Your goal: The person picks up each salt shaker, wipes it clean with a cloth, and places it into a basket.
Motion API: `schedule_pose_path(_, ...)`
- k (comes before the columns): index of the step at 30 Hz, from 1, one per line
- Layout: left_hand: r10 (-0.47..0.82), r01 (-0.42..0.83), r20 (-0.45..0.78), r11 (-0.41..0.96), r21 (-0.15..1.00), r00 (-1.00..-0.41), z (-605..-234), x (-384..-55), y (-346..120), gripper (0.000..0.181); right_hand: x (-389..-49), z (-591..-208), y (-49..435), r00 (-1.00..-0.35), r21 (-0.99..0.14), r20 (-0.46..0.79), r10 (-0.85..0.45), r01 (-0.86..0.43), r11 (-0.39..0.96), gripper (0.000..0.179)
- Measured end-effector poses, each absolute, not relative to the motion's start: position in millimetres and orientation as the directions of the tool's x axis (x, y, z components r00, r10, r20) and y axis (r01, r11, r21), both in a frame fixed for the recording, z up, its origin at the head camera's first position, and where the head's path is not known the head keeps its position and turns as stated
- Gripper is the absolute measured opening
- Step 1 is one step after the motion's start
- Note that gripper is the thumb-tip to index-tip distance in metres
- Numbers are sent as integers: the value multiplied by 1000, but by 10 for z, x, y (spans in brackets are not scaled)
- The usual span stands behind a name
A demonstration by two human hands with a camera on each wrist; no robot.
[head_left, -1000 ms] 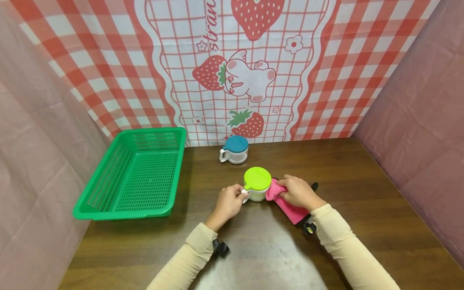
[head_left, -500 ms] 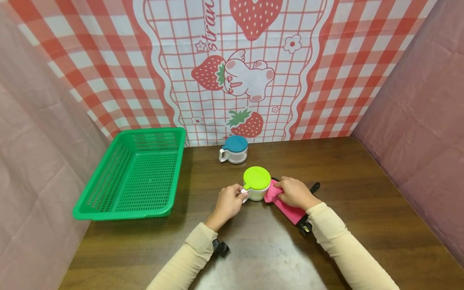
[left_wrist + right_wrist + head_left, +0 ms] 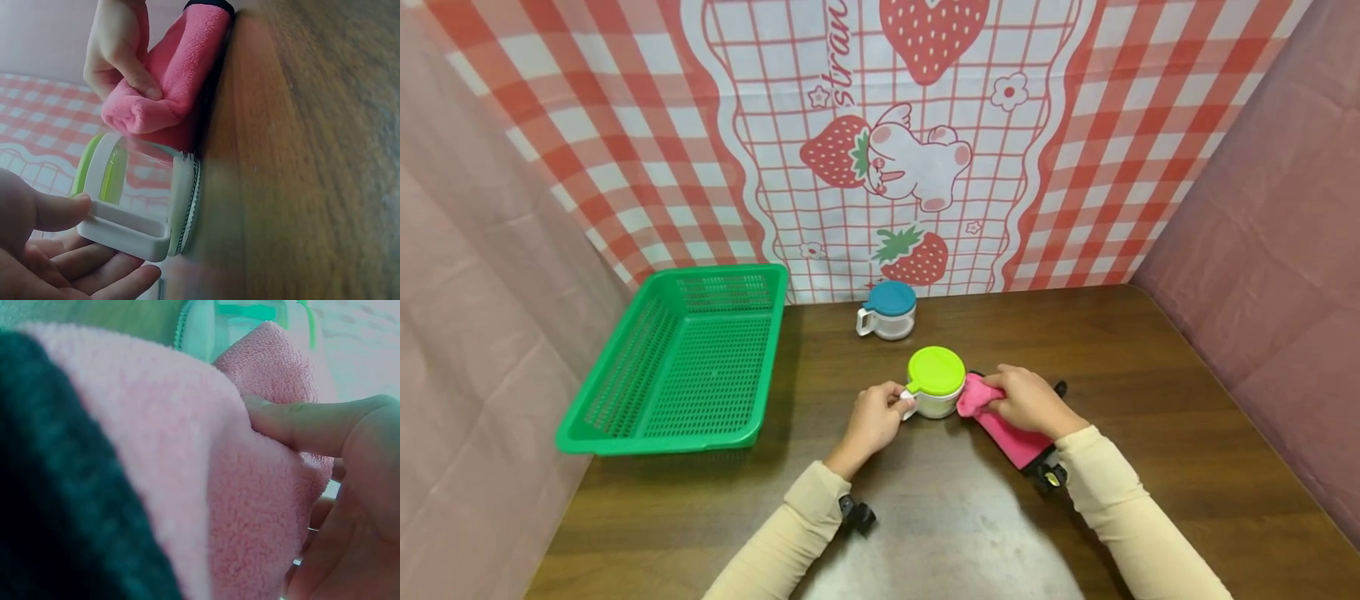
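A clear jar [image 3: 937, 406] with a lime-green lid [image 3: 936, 371] and a white handle [image 3: 125, 234] stands upright on the table. My left hand [image 3: 874, 421] pinches that handle, thumb on one side and fingers on the other in the left wrist view. On the jar's other side my right hand [image 3: 1030, 402] grips a pink cloth [image 3: 1011, 437] with dark edging, its bunched end right at the jar's wall. Thumb and fingers squeeze the cloth [image 3: 250, 487] in the right wrist view, where part of the jar [image 3: 206, 331] shows behind it.
Behind the green-lidded jar stands a similar jar [image 3: 891, 321] with a blue lid, near the checkered backdrop [image 3: 1075, 167]. A green plastic basket [image 3: 568, 437] sits at the left of the wooden table [image 3: 1187, 433]. Pink curtains [image 3: 1285, 208] hang at both sides.
The right hand and cloth shift slightly left, then back to the right, beside the jar. The left hand keeps its pinch on the handle.
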State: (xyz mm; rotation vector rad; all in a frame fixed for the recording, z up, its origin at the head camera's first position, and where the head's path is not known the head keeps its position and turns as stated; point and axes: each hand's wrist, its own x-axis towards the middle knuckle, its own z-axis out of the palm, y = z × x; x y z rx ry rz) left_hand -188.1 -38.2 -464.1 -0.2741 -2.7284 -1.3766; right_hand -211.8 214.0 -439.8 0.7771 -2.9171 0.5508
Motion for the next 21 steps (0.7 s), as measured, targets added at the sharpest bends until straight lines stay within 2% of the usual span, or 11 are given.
schedule_pose_path(11, 122, 143, 92, 525, 839, -988, -4638, -1924, -408, 17, -2105, -4297, 2219, -846, -348, 222, -485, -533, 771, 22)
schedule_pose_path(21, 76, 97, 73, 394, 914, -994, -4685, -1938, -385, 24, -2100, -4229, 2215, -840, -351, 247, -483, -542, 764, 25)
